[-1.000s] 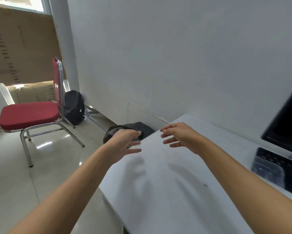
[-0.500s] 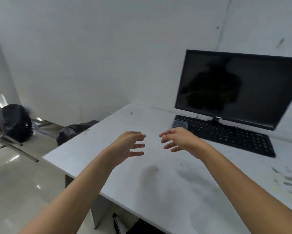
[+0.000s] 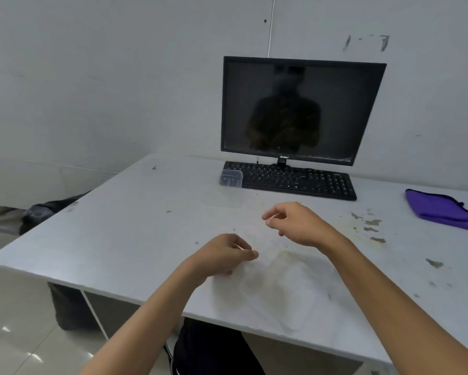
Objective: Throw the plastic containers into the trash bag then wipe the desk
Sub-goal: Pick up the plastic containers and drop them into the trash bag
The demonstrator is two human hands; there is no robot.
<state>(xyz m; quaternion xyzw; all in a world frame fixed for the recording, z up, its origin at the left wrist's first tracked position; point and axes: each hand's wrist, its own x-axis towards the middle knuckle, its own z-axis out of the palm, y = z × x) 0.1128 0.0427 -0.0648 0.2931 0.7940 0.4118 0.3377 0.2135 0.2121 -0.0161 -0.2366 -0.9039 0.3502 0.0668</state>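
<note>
A clear, stained plastic container (image 3: pixel 284 290) lies flat near the front edge of the white desk (image 3: pixel 135 228). My left hand (image 3: pixel 222 257) hovers at its far left corner with fingers half curled; I cannot tell if they touch it. Behind the container, above the desk, my right hand (image 3: pixel 297 224) holds nothing, its fingers loosely bent. A second small clear container (image 3: pixel 230 178) rests on the left end of the keyboard (image 3: pixel 295 180). A purple cloth (image 3: pixel 441 209) lies at the desk's right edge. The black trash bag (image 3: pixel 49 208) sits on the floor past the left side.
A dark monitor (image 3: pixel 300 109) stands behind the keyboard against the grey wall. Brownish stains (image 3: pixel 369 224) spot the desk's right half. Under the front edge, dark trousers (image 3: pixel 214 350) show. Pale tiled floor (image 3: pixel 19 334) lies to the left.
My view has swung right from the chair and trash bag to the desk's middle. Both hands have lowered toward the front container and their fingers have curled inward.
</note>
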